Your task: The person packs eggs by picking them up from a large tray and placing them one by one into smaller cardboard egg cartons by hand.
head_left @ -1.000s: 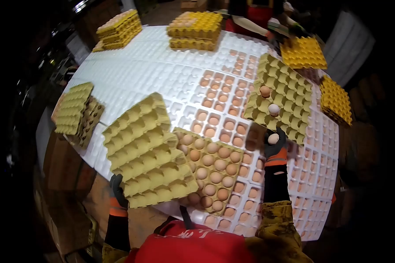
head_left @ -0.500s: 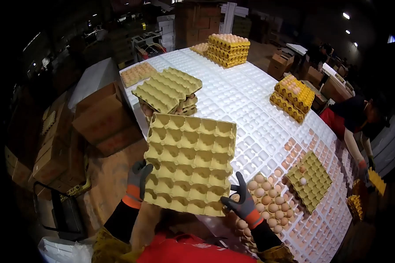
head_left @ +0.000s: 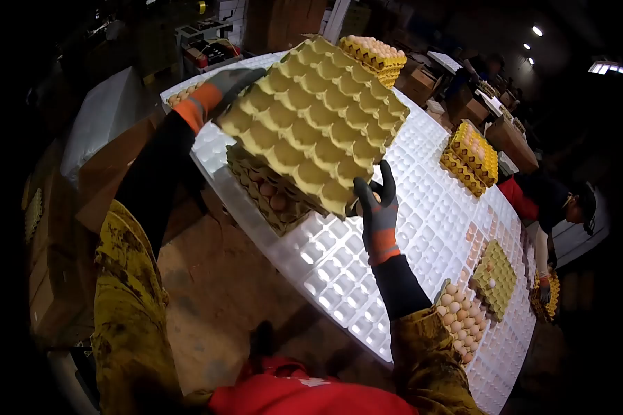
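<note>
A yellowish pulp egg tray [head_left: 318, 124] with bare cups is held tilted over a stack of egg trays [head_left: 259, 194] at the table's left edge. Brown eggs show in the stack beneath; whether the held tray touches it I cannot tell. My left hand [head_left: 230, 88], in a grey and orange glove, grips the tray's left edge, its fingertips partly hidden. Gloved alike, my right hand [head_left: 381, 218] holds the near right corner between thumb and fingers.
White moulded sheets [head_left: 422, 180] cover the table. A tray of eggs [head_left: 462, 321] and a nearly bare tray [head_left: 495, 280] lie at right. Yellow stacks of eggs [head_left: 469, 158] stand farther off. Another person [head_left: 550, 207] works at the right edge; cardboard boxes [head_left: 62, 256] stand left.
Both hands have carried the egg tray forward from in front of me to over the stack at the left, tipping it flatter. My view has shifted toward that stack.
</note>
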A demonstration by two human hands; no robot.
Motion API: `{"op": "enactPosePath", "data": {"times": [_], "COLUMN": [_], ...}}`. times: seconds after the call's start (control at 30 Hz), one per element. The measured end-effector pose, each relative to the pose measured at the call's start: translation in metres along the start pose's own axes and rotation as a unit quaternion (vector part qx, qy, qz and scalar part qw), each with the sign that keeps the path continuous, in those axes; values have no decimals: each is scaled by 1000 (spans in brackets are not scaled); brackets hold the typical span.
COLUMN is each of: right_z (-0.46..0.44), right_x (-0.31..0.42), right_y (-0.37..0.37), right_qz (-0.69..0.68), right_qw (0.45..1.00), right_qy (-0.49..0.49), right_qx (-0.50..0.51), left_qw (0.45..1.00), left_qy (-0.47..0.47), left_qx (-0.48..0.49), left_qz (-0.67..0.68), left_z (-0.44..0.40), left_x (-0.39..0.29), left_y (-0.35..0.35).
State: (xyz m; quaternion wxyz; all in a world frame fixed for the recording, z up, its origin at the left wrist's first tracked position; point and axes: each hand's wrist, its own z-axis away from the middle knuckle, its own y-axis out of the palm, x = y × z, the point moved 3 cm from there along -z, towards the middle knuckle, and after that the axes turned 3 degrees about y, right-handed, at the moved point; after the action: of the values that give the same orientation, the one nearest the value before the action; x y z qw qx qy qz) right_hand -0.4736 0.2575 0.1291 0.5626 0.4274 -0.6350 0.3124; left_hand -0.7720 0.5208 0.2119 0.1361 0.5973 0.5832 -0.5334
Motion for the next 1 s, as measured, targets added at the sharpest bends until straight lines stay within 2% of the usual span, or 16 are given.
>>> {"op": "enactPosePath", "data": {"times": [0.03,0.07,0.13,0.17,0.23,0.33,0.4,0.47,0.5,0.53,0.57,0.67,0.77,0.8,0.9,1.0], "right_z": [-6,-10,-30,-31,-31,6,53,112,147,186,221,317,391,407,414,410], "right_x": [1,-4,-40,-45,-53,-44,-56,-96,-114,-136,-155,-245,-347,-379,-437,-496], "right_y": [10,22,21,19,9,-7,-16,-22,-17,-9,-7,-7,-55,-76,-136,-196], "right_qz": [-6,-1,146,197,174,107,276,56,25,-83,-52,-85,-173,-205,162,37], "right_qw": [1000,999,985,970,970,989,959,973,948,909,863,727,678,698,830,825], "right_qy": [24,45,96,140,168,101,-14,175,277,376,445,629,687,665,418,562], "right_qx": [-10,-10,-6,16,1,-27,65,139,153,161,234,263,195,169,332,31], "left_qw": [987,963,952,954,943,944,888,813,765,760,755,771,832,860,929,952], "left_qy": [-107,-83,19,-21,-42,-182,-309,-424,-484,-494,-503,-511,-481,-454,-338,-242], "left_qx": [-49,-146,-282,-287,-220,-204,-227,-262,-279,-267,-254,-258,-200,-181,-152,-168], "left_qz": [112,211,113,89,247,188,252,301,319,327,336,277,189,148,10,-80], "left_z": [-5,-4,39,81,173,334,460,576,623,667,708,782,825,834,860,882], "left_x": [12,39,100,111,139,144,178,194,185,180,175,154,146,144,141,153], "left_y": [-6,-19,-25,-12,30,82,132,185,211,238,268,346,384,391,400,408]}}
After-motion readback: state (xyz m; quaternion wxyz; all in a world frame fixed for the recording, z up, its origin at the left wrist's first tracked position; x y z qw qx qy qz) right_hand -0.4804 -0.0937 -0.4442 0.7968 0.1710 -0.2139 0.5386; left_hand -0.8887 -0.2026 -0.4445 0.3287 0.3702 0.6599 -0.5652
